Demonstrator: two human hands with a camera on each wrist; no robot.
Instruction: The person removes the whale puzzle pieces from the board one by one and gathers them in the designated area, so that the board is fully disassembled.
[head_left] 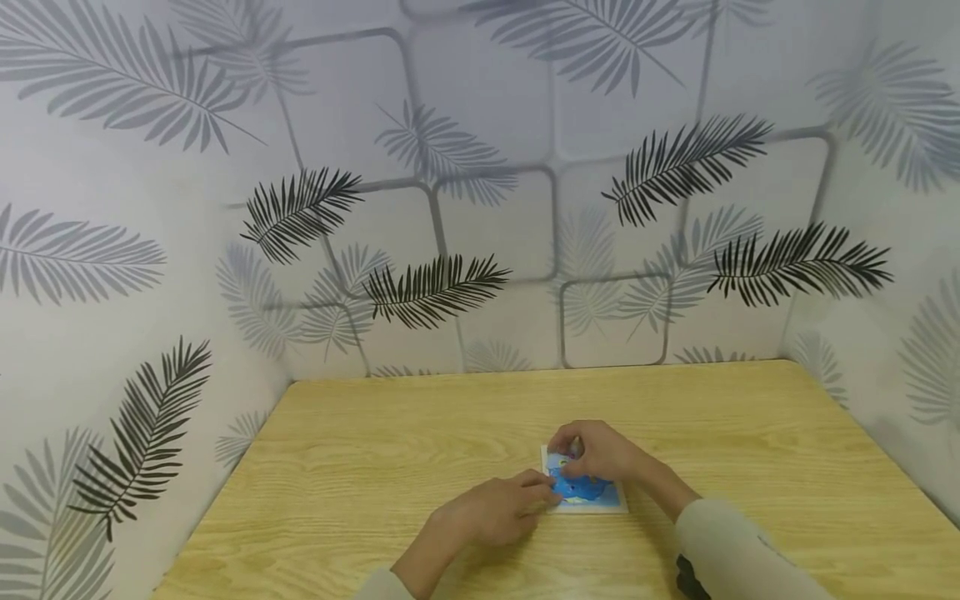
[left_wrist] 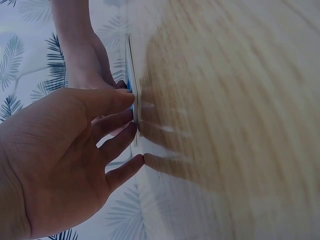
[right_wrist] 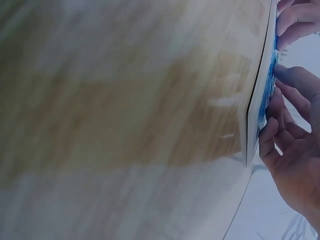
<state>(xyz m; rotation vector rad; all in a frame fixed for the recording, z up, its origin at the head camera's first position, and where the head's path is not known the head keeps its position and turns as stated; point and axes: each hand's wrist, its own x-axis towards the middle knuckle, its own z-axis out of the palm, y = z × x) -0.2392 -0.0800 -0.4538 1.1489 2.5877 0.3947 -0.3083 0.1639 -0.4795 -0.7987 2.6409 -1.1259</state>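
Observation:
A thin flat board [head_left: 592,502] with a white edge and a blue cartoon picture, like a child's puzzle, lies on the wooden table. Its edge [right_wrist: 253,115] shows two layers in the right wrist view. My left hand [head_left: 498,508] reaches its left side with extended fingers; in the left wrist view the thumb and fingertips [left_wrist: 129,100] touch the edge. Over the picture, my right hand [head_left: 600,454] has bent fingers, their tips on the blue surface in the right wrist view. Whether they pinch a loose piece cannot be made out.
The wood-grain table [head_left: 360,450] spreads around the board. Wall panels with leaf patterns [head_left: 495,325] rise behind and beside it. A dark object [head_left: 690,579] shows below the right sleeve [head_left: 738,550].

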